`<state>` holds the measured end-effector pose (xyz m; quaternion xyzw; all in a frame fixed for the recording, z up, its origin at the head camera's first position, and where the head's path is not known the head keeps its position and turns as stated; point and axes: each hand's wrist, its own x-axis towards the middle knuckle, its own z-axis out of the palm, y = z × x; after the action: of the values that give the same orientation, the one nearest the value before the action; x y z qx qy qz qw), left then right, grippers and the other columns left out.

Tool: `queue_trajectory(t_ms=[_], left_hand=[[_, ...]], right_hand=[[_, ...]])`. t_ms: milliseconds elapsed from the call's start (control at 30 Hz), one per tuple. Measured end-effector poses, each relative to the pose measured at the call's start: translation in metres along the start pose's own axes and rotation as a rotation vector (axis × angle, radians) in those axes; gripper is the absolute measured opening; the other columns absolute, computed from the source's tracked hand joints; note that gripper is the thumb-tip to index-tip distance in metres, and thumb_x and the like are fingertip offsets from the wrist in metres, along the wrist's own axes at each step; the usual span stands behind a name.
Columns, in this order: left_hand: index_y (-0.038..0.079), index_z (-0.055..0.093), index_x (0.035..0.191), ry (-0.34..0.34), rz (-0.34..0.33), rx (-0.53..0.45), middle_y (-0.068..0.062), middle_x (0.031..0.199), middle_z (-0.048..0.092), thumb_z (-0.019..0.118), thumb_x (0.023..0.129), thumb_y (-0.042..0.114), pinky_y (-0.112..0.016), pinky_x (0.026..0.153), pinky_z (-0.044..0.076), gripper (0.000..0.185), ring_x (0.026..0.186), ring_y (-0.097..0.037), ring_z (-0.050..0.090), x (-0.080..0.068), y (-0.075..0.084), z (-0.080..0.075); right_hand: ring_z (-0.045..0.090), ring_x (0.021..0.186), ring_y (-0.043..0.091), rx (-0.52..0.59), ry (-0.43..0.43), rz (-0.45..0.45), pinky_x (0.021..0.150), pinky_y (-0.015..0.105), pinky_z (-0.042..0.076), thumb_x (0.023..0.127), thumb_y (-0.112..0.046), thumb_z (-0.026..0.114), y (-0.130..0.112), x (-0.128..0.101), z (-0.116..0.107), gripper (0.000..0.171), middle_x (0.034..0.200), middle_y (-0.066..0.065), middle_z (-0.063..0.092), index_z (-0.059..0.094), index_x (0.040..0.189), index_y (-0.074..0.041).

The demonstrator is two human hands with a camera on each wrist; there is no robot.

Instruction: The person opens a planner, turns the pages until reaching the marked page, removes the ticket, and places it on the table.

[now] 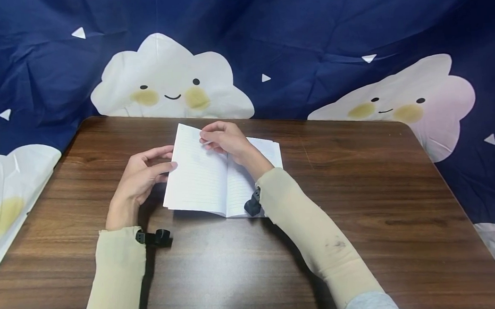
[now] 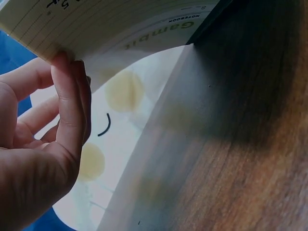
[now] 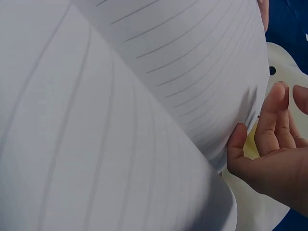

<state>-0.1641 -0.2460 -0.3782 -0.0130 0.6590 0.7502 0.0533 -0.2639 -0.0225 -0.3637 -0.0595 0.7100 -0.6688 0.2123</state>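
Observation:
An open notebook point(image 1: 198, 176) with lined white pages lies in the middle of the table, its left side lifted and tilted. My left hand point(image 1: 140, 177) holds that side by its outer edge, thumb on the page face. In the left wrist view, the left hand point(image 2: 53, 115) is at the edge of the notebook point(image 2: 110, 29), which shows printed lettering and handwriting. My right hand point(image 1: 230, 143) is over the top of the notebook, fingers bent. In the right wrist view, one finger of the right hand point(image 3: 269, 149) touches the page edge, and thumb and index stand slightly apart.
The notebook lies on a brown wood-grain table point(image 1: 381, 189). Behind the table hangs a dark blue cloth point(image 1: 286, 29) with smiling white clouds. Black straps with small devices point(image 1: 154, 237) sit at both wrists, over beige sleeves point(image 1: 119, 276).

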Motion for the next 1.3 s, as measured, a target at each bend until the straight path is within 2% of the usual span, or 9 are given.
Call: queue_trajectory(t_ms=[400,600,700,933,1167,1300], left_hand=[[-0.011,0.053,0.139,0.002,0.017,0.075,-0.01,0.109,0.062,0.066,0.092,-0.006,-0.027,0.062,0.057,0.048,0.08,-0.013,0.067,0.0,-0.002,-0.002],[-0.01,0.055,0.138,0.005,0.018,0.081,-0.009,0.108,0.064,0.067,0.093,-0.005,-0.026,0.062,0.057,0.047,0.081,-0.014,0.067,0.001,-0.002,-0.003],[-0.009,0.055,0.138,0.002,0.017,0.09,-0.009,0.109,0.064,0.067,0.094,-0.004,-0.026,0.062,0.057,0.046,0.082,-0.013,0.066,0.0,-0.001,-0.003],[-0.009,0.054,0.139,-0.01,0.018,0.083,-0.009,0.109,0.064,0.066,0.094,-0.004,-0.026,0.063,0.057,0.047,0.083,-0.014,0.067,0.001,0.0,-0.003],[-0.009,0.055,0.138,-0.004,0.019,0.09,-0.009,0.108,0.063,0.067,0.094,-0.004,-0.026,0.063,0.058,0.047,0.082,-0.014,0.068,-0.001,-0.001,-0.002],[-0.01,0.054,0.139,-0.006,0.021,0.082,-0.009,0.108,0.063,0.066,0.094,-0.005,-0.026,0.063,0.058,0.047,0.082,-0.013,0.068,-0.002,-0.003,-0.001]], right_hand=[[0.063,0.075,0.016,0.022,-0.006,-0.019,0.076,0.031,0.048,0.098,-0.011,0.067,0.002,-0.005,-0.016,0.013,0.093,0.007,0.071,0.069,0.109,-0.005],[0.062,0.072,0.017,-0.019,0.008,-0.019,0.066,0.027,0.047,0.098,-0.013,0.067,0.002,-0.007,-0.031,0.017,0.092,0.006,0.07,0.069,0.112,-0.003],[0.062,0.071,0.015,-0.038,0.014,-0.019,0.065,0.025,0.047,0.098,-0.015,0.068,0.002,-0.008,-0.039,0.021,0.091,0.005,0.069,0.069,0.115,-0.003],[0.061,0.073,0.015,-0.064,0.031,-0.006,0.068,0.028,0.049,0.099,-0.017,0.067,0.006,-0.016,-0.057,0.017,0.099,0.01,0.07,0.069,0.112,-0.007],[0.062,0.081,0.018,-0.088,0.051,-0.005,0.071,0.029,0.051,0.1,-0.019,0.066,0.008,-0.023,-0.079,0.031,0.104,0.009,0.069,0.064,0.125,0.0],[0.062,0.082,0.02,-0.111,0.073,-0.006,0.069,0.029,0.051,0.1,-0.019,0.066,0.01,-0.027,-0.096,0.031,0.11,0.013,0.068,0.064,0.124,0.0]])
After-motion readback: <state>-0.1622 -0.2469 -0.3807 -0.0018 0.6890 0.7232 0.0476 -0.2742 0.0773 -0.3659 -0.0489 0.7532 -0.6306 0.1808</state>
